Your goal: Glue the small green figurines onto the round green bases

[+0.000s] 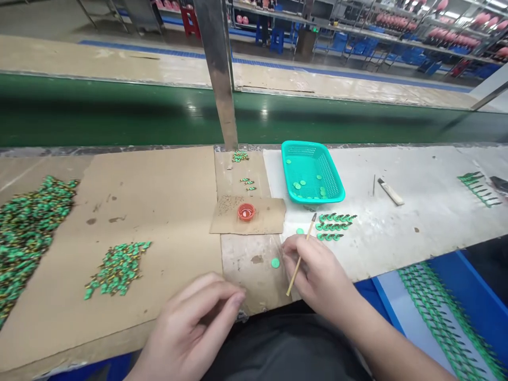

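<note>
My right hand (319, 267) is closed around a thin paintbrush (297, 272), its dark tip pointing away from me. Beside those fingers lie two flat green discs, one disc (275, 263) nearer me and another disc (300, 231) farther off. My left hand (198, 323) hovers at the table's near edge, thumb and forefinger pressed together; whatever they may pinch is hidden. Between and beyond the hands, a small red cup (246, 212) with liquid stands on a cardboard piece (270, 222). Rows of green discs with dark pieces attached (334, 226) lie right of the brush tip.
A turquoise basket (337, 193) holds several green discs. Small green-and-gold pieces form a large pile (32, 227) and a smaller pile (119, 267) at left. A flat white-handled brush (392, 192) lies at right. A metal post (222, 100) rises behind.
</note>
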Available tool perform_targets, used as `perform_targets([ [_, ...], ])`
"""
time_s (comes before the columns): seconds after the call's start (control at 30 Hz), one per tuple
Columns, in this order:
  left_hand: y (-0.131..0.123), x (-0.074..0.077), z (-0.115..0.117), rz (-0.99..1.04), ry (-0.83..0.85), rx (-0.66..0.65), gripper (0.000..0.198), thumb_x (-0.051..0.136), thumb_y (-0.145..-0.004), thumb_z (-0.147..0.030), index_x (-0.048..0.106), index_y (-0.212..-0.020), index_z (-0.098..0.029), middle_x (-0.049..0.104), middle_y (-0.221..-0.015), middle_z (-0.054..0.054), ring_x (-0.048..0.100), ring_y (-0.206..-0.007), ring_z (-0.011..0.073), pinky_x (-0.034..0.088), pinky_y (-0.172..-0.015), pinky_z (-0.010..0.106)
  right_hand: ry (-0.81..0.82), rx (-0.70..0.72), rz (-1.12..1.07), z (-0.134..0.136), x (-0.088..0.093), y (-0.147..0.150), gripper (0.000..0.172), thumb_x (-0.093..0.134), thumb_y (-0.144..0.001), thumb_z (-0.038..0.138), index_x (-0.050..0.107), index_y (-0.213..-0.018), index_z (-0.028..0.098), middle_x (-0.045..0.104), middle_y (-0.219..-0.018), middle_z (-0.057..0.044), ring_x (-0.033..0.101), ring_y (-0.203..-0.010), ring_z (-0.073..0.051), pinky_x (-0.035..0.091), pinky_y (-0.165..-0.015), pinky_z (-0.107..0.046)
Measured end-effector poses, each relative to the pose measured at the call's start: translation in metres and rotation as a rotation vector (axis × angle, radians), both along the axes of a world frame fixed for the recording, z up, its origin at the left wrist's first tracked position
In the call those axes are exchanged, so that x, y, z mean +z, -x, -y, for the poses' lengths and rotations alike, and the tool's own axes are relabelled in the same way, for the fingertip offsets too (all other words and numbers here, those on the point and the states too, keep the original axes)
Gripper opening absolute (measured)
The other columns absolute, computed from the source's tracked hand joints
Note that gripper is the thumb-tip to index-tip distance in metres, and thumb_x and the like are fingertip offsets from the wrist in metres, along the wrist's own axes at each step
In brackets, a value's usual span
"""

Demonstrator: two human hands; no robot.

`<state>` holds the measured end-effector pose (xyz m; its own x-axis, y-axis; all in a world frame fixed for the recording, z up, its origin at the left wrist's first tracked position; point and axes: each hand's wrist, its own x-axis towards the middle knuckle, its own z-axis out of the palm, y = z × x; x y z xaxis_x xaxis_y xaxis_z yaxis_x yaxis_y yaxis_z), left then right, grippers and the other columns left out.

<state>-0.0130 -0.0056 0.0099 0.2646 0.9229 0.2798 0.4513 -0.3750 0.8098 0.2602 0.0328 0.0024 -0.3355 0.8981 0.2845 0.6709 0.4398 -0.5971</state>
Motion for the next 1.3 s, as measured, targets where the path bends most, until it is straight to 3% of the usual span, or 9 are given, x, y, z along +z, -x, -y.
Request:
perform_targets([
  [0.07,0.003,-0.005,-0.001,-0.008,-0.004,0.012,0.016,0.07,-0.112,-0.026,0.082,-0.102,-0.03,0.077,-0.084,-0.004,0.075,-0.071,0.0106,0.06,-0.067,0.016,0.027,0.116,-0.018,-0.004,0.006,-0.005,0.022,0.06,-0.108,0.005,0.062,-0.111,0.027,0.082,-0.109,-0.006,0.077,-0.103,-0.026,0.062,-0.09,-0.038],
  [0.17,0.005,-0.005,-0.002,-0.017,-0.024,0.033,0.016,0.071,-0.112,-0.026,0.082,-0.101,-0.029,0.078,-0.086,-0.002,0.076,-0.072,0.0127,0.06,-0.066,0.019,0.005,0.211,-0.009,-0.009,0.005,0.0,0.023,0.061,-0.108,0.004,0.063,-0.106,0.027,0.082,-0.103,-0.006,0.074,-0.097,-0.025,0.061,-0.089,-0.039],
  [0.4,-0.008,-0.006,-0.008,-0.125,-0.188,-0.029,0.015,0.067,-0.114,-0.019,0.08,-0.112,-0.026,0.074,-0.088,-0.002,0.071,-0.076,0.0125,0.059,-0.074,0.024,-0.01,0.093,-0.073,-0.004,0.0,0.018,0.009,0.065,-0.118,0.024,0.068,-0.11,0.026,0.077,-0.097,-0.005,0.074,-0.092,-0.025,0.06,-0.082,-0.037],
  [0.5,-0.016,-0.015,-0.009,-0.285,-0.322,-0.056,0.023,0.062,-0.117,-0.018,0.08,-0.13,-0.022,0.078,-0.098,0.001,0.072,-0.083,0.0167,0.059,-0.077,0.032,-0.007,0.02,-0.278,-0.001,0.011,0.009,0.032,0.047,-0.128,0.047,0.072,-0.129,0.027,0.077,-0.099,-0.005,0.074,-0.089,-0.024,0.061,-0.082,-0.038],
  [0.6,-0.022,-0.021,-0.01,-0.406,-0.411,-0.073,0.03,0.057,-0.118,-0.016,0.077,-0.141,-0.018,0.082,-0.109,0.005,0.074,-0.089,0.0208,0.058,-0.078,0.038,-0.002,-0.038,-0.385,-0.005,0.024,0.004,0.048,0.039,-0.129,0.059,0.075,-0.127,0.028,0.073,-0.1,-0.005,0.072,-0.093,-0.024,0.062,-0.085,-0.04],
  [0.73,-0.023,-0.022,-0.01,-0.505,-0.444,-0.091,0.034,0.051,-0.119,-0.015,0.077,-0.141,-0.014,0.082,-0.108,0.007,0.072,-0.088,0.0235,0.053,-0.076,0.041,0.096,-0.092,-0.481,-0.02,0.034,0.015,0.022,0.055,-0.127,0.041,0.074,-0.132,0.031,0.076,-0.108,-0.003,0.074,-0.099,-0.021,0.063,-0.09,-0.036],
  [0.9,-0.02,-0.024,-0.008,-0.553,-0.493,-0.066,0.034,0.054,-0.117,-0.013,0.076,-0.142,-0.008,0.08,-0.102,0.008,0.071,-0.089,0.0251,0.047,-0.076,0.043,0.044,-0.055,-0.495,-0.044,0.037,0.032,0.024,0.058,-0.126,0.033,0.077,-0.141,0.031,0.08,-0.107,-0.002,0.078,-0.101,-0.021,0.067,-0.096,-0.039],
  [1.03,-0.021,-0.03,-0.005,-0.526,-0.495,-0.027,0.032,0.058,-0.119,-0.018,0.074,-0.143,-0.006,0.079,-0.102,0.008,0.069,-0.088,0.0238,0.047,-0.08,0.043,-0.115,-0.029,-0.387,-0.06,0.041,0.04,0.022,0.062,-0.125,0.032,0.084,-0.12,0.028,0.083,-0.103,-0.003,0.08,-0.098,-0.022,0.068,-0.092,-0.042],
  [1.3,-0.027,-0.032,-0.002,-0.542,-0.522,-0.008,0.035,0.065,-0.116,-0.02,0.075,-0.143,-0.001,0.078,-0.104,0.009,0.066,-0.09,0.025,0.044,-0.08,0.045,-0.249,0.025,-0.444,-0.083,0.033,0.06,0.017,0.074,-0.119,0.025,0.071,-0.102,0.026,0.075,-0.091,0.004,0.072,-0.076,-0.012,0.058,-0.071,-0.03],
])
